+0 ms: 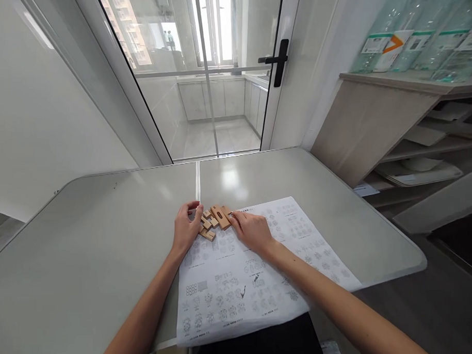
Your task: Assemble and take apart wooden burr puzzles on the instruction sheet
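Several small notched wooden puzzle pieces point(209, 221) lie in a loose pile on a large printed paper sheet point(213, 314). Among them, a flat wooden piece with an oval slot point(221, 217) leans at a slant. At the pile's left edge is my left hand point(186, 228), thumb and forefinger curled until their tips nearly meet; whatever is between them is too small to make out. My right hand point(254, 230) rests over the sheet with its fingers pressed together on a wooden piece at the pile's right side, mostly hidden by the fingertips.
Diagrams and two dark pen-like marks cover the sheet, which hangs over the near edge of the pale table point(87, 244). Beyond the table stands a glass door point(233, 105) with a black handle point(280, 62). Bottles point(417, 41) sit on a wooden shelf point(373, 115) at the right.
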Demonstrator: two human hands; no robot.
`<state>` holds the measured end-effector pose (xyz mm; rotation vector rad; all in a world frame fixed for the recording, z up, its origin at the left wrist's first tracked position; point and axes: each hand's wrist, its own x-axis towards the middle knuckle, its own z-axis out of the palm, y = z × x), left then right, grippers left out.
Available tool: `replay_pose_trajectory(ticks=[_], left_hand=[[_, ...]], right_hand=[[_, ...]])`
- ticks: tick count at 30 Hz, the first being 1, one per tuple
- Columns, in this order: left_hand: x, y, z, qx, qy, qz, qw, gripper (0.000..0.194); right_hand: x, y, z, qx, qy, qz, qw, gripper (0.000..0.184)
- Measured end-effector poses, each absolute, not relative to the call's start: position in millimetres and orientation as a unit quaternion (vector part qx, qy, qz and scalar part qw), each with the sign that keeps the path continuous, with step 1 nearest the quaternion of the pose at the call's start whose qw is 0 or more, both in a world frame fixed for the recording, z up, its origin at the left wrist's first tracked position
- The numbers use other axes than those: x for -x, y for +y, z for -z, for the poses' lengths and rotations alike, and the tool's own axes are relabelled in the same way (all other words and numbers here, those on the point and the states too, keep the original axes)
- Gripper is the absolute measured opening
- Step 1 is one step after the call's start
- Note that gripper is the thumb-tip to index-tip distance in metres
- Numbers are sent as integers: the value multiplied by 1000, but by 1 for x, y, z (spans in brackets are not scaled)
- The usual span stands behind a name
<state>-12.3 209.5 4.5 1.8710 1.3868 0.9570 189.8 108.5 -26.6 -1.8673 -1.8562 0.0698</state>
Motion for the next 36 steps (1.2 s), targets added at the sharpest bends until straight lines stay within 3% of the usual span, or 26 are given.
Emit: replay_pose_trajectory(ticks=[12,36], left_hand=[[12,216,8,-756,486,-351,264,38],[6,218,-3,-786,483,-300,245,41]], right_hand=[[-190,109,26,697,-680,-34,226,35],[-195,111,18,699,-677,-44,224,37]])
